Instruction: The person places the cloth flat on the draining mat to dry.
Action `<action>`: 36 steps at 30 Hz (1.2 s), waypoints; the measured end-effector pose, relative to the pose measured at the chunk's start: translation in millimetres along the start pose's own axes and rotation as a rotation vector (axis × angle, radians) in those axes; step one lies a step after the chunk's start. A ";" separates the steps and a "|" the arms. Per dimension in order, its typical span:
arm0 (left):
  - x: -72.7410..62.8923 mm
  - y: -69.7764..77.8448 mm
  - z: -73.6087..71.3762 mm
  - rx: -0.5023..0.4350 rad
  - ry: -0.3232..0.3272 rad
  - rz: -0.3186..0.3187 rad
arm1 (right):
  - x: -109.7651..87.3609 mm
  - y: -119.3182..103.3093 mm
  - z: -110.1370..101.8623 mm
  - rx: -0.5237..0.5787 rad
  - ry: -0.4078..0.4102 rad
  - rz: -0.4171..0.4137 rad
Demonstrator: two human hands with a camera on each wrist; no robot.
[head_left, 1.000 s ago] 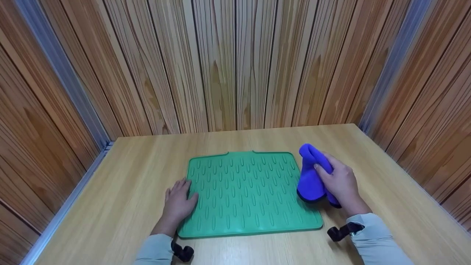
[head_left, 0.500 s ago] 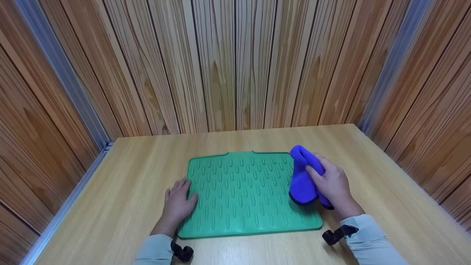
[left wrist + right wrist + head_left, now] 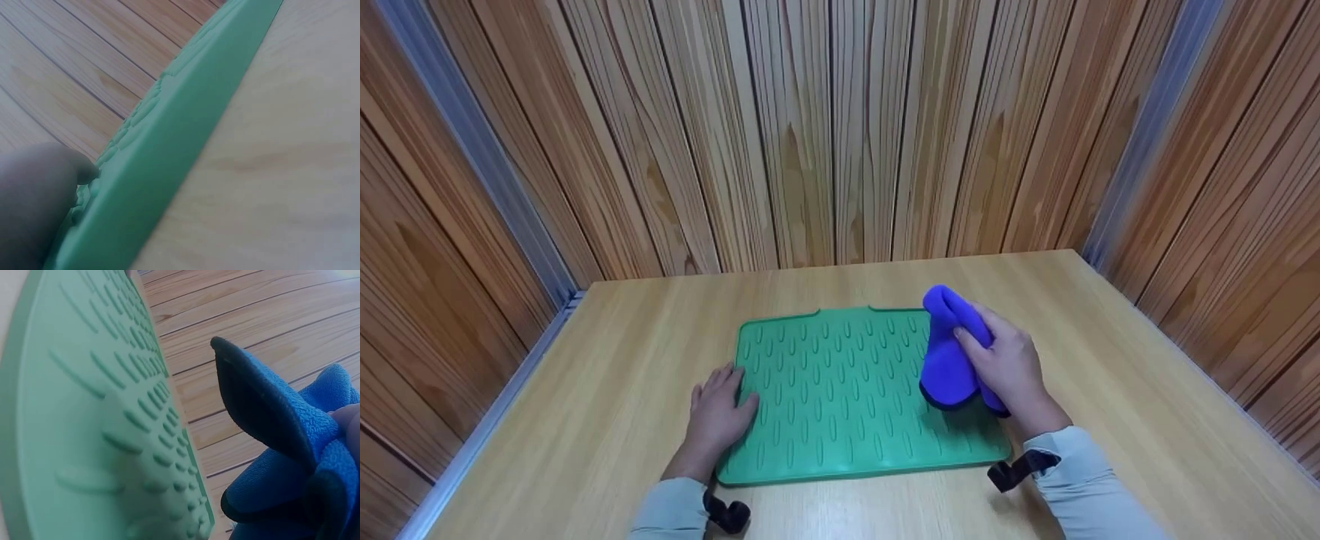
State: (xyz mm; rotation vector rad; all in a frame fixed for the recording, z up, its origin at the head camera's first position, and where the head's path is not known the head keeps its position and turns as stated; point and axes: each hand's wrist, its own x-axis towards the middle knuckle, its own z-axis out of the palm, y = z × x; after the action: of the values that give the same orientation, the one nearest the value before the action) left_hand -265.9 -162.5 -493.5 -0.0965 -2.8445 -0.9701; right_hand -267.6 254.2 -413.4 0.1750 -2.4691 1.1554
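Note:
A green mat (image 3: 840,397) with raised oval ridges and a notched far edge lies on the table. My left hand (image 3: 718,412) rests on its left edge, fingers straight and thumb on the ridged top; in the left wrist view the thumb (image 3: 45,185) touches the mat beside its rim. My right hand (image 3: 1009,364) pinches a folded blue cloth (image 3: 949,360) with dark edging between thumb and fingers. The cloth hangs over the right part of the mat, casting a shadow on it. In the right wrist view the cloth (image 3: 281,410) shows above the ridged surface.
The wooden table (image 3: 645,322) reaches back to a wood-plank wall (image 3: 802,135). Plank side walls with metal corner strips (image 3: 510,180) stand left and right. A small black wrist camera (image 3: 1024,469) sits at each sleeve.
My right hand has carried the blue cloth leftward, from beside the mat's right edge to over its right part. My left hand stays in place on the mat, and the head view has shifted slightly.

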 end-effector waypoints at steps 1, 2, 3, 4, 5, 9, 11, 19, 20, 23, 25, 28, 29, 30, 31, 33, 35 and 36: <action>-0.1 -0.2 0.2 -0.001 0.002 0.000 | 0.2 -1.7 1.2 0.008 -0.002 0.002; -0.2 -0.2 0.2 -0.001 0.001 0.000 | 0.4 -3.4 2.4 0.017 -0.003 0.005; -0.2 -0.3 0.4 -0.001 -0.001 -0.003 | 0.8 -4.9 3.8 0.025 -0.003 0.006; -0.3 -0.5 0.4 0.000 -0.005 -0.006 | 1.1 -6.7 5.3 0.035 -0.002 0.008; -0.5 -0.3 0.4 -0.001 -0.006 -0.006 | 1.4 -8.4 6.8 0.044 -0.003 0.009; -0.5 0.1 0.2 0.002 -0.014 -0.009 | 3.1 -16.1 12.8 0.065 0.003 0.003; -0.5 0.0 0.0 0.002 -0.014 -0.010 | 3.9 -20.0 16.3 0.071 0.004 -0.002; 0.1 -0.9 0.1 -0.006 -0.025 -0.019 | 3.8 -34.4 30.5 0.121 -0.004 0.010; 0.2 -1.2 0.1 -0.007 -0.028 -0.020 | 3.4 -35.6 32.7 0.130 0.003 0.008; 0.2 -2.2 0.6 -0.005 -0.028 -0.024 | 2.2 -38.2 40.6 0.146 0.030 -0.019; 0.1 -2.4 1.1 -0.001 -0.026 -0.025 | 1.6 -39.7 46.5 0.152 0.050 -0.049; 0.1 -1.8 1.7 0.002 -0.017 -0.023 | 1.2 -42.4 54.8 0.152 0.075 -0.084; 0.2 -1.5 1.7 0.003 -0.017 -0.024 | 1.2 -43.3 57.3 0.152 0.083 -0.091; 0.3 -1.3 1.8 0.003 -0.019 -0.026 | 0.9 -44.2 59.6 0.158 0.085 -0.092; 0.3 -1.1 1.8 0.003 -0.019 -0.027 | 0.6 -45.2 61.8 0.162 0.088 -0.092; 0.1 -0.7 1.5 0.004 -0.022 -0.029 | 0.5 -47.2 66.2 0.171 0.097 -0.093; 0.1 -0.8 0.9 0.005 -0.027 -0.029 | 0.7 -49.1 70.8 0.172 0.107 -0.099; 0.2 -0.9 0.8 0.005 -0.028 -0.029 | 1.0 -50.3 73.4 0.174 0.113 -0.102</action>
State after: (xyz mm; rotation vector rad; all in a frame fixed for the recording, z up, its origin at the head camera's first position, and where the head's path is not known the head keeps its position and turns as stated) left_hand -266.3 -162.7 -494.7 -0.0692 -2.8812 -0.9750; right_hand -277.1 165.9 -419.6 0.2738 -2.2352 1.2982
